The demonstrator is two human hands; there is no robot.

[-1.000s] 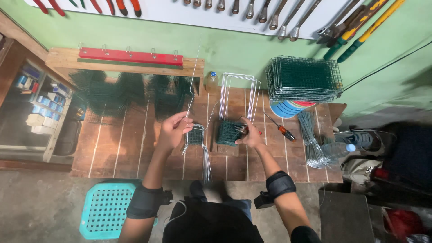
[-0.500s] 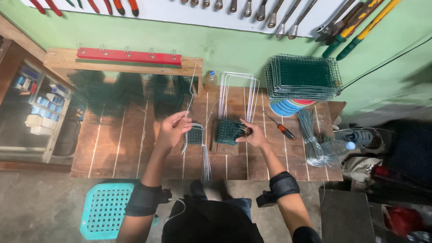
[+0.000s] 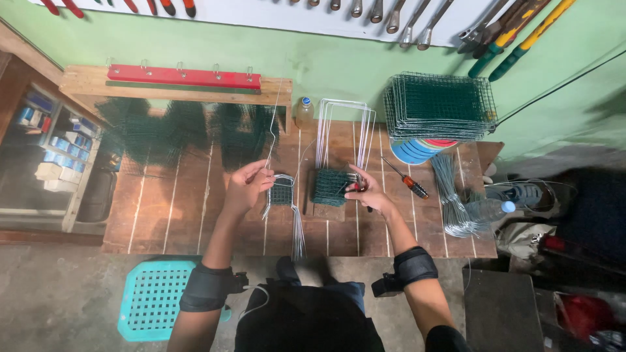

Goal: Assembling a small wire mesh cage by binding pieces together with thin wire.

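My left hand (image 3: 246, 185) pinches a long thin steel wire (image 3: 274, 124) that rises toward the wall, just above a small piece of green mesh with wire loops (image 3: 282, 193). My right hand (image 3: 367, 191) grips a small red-handled tool (image 3: 359, 187) at the right edge of a stack of small green mesh squares (image 3: 329, 186). Both hands work over a wooden plank table (image 3: 169, 208). Several straight wires (image 3: 298, 231) lie between my arms, pointing at me.
Bent white wire frames (image 3: 343, 127) and a small bottle (image 3: 304, 111) stand at the back. A tall stack of green mesh panels (image 3: 440, 104) sits on colored plates at right, beside a screwdriver (image 3: 407, 180) and a wire bundle (image 3: 450, 195). A turquoise stool (image 3: 153, 298) is below left.
My left hand has shifted slightly with the wire; the right hand stays at the mesh stack. Little else differs.
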